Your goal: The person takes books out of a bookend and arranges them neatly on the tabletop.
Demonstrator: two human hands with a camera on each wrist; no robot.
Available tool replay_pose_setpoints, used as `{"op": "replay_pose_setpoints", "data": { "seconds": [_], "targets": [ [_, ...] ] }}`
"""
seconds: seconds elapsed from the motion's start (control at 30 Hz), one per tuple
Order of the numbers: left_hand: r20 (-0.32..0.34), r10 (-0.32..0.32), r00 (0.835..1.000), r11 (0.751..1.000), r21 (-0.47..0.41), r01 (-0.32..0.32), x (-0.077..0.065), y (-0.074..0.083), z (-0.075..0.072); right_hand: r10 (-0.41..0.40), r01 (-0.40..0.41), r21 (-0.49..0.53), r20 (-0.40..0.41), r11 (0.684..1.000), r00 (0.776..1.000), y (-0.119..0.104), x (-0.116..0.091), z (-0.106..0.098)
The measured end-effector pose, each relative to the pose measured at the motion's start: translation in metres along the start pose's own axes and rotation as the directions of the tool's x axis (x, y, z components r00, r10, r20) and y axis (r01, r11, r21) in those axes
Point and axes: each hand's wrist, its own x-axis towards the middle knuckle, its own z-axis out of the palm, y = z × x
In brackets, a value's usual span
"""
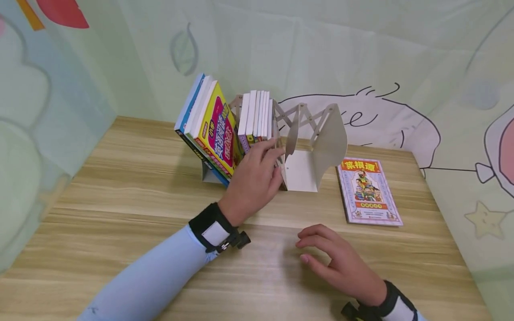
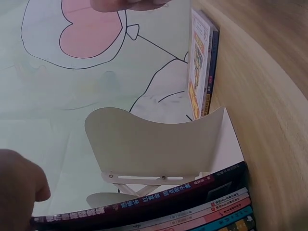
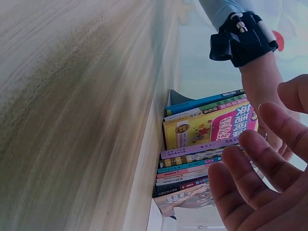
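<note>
My left hand (image 1: pixel 254 178) reaches over the front of a row of thin books (image 1: pixel 256 113) in a folding metal book rack (image 1: pixel 331 142). Its fingers lie by the right end of that row, and in the left wrist view one finger overlaps the end of a dark-spined book (image 2: pixel 159 199), with the thumb well apart. Left of the row, a yellow book (image 1: pixel 217 129) leans with several taller books. The right hand (image 1: pixel 341 263) hovers over the table in front of the rack, palm toward the books in the right wrist view, fingers slightly bent and holding nothing.
A book with a pale purple cover and cartoon figures (image 1: pixel 367 191) lies flat to the right of the rack. The rack's right section shows a bare metal base (image 1: pixel 301 171) and a thin divider (image 1: pixel 293 133). A printed cloth wall (image 1: pixel 257 49) rises behind the wooden table (image 1: pixel 132 187).
</note>
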Motion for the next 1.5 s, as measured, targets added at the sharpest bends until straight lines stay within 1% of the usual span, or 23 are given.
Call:
{"op": "replay_pose_setpoints", "data": {
  "seconds": [0.1,0.17,0.23,0.47,0.6,0.7,0.8,0.93,1.0,1.2,1.27,1.4,1.5],
  "targets": [
    [-0.005,-0.057,0.998,0.996,-0.066,0.056,-0.001,0.0,0.002,-0.015,0.015,0.006,-0.005,1.0,1.0,0.0,-0.001,0.001],
    [0.011,-0.091,0.996,0.993,-0.074,0.091,-0.002,-0.001,0.003,-0.008,0.008,0.011,-0.002,1.0,1.0,0.001,-0.002,0.002],
    [0.033,-0.105,0.994,0.993,-0.046,0.106,-0.003,-0.002,0.006,-0.014,0.014,0.012,-0.005,1.0,1.0,0.001,-0.002,0.002],
    [0.092,-0.078,0.993,0.994,0.083,0.07,-0.004,-0.002,0.021,-0.039,0.039,-0.006,-0.015,0.999,0.999,0.001,-0.003,0.001],
    [0.164,-0.092,0.982,0.986,0.153,0.067,-0.006,0.0,0.022,-0.053,0.053,-0.011,-0.018,0.999,0.998,0.0,-0.004,-0.001],
    [0.211,-0.099,0.972,0.983,0.173,0.062,-0.007,0.001,0.021,-0.049,0.049,-0.018,-0.021,0.999,0.999,0.0,-0.004,-0.002],
    [0.224,-0.093,0.97,0.984,0.168,0.056,-0.007,0.0,0.022,-0.046,0.045,-0.025,-0.02,0.999,0.999,0.001,-0.005,-0.002],
    [0.212,-0.092,0.973,0.988,0.14,0.063,-0.009,-0.001,0.021,-0.038,0.037,-0.021,-0.008,0.999,0.999,0.002,-0.005,-0.001],
    [0.194,-0.09,0.977,0.99,0.128,0.065,-0.01,-0.001,0.02,-0.033,0.033,-0.019,-0.004,0.999,0.999,0.003,-0.006,-0.001],
    [0.11,-0.054,0.992,0.99,0.133,0.039,-0.015,-0.004,0.018,-0.021,0.021,-0.028,0.001,0.999,1.0,0.007,-0.008,0.0],
    [0.077,-0.036,0.996,0.992,0.12,0.026,-0.017,-0.005,0.018,-0.014,0.015,-0.032,0.001,0.999,1.0,0.009,-0.01,-0.001],
    [-0.01,-0.036,0.999,0.999,0.035,0.037,-0.019,-0.006,0.014,0.003,-0.003,-0.028,-0.003,1.0,1.0,0.011,-0.012,-0.003],
    [-0.049,-0.075,0.996,0.995,-0.064,0.072,-0.021,-0.006,0.01,0.009,-0.009,-0.027,-0.001,1.0,1.0,0.012,-0.013,-0.004]
  ]
}}
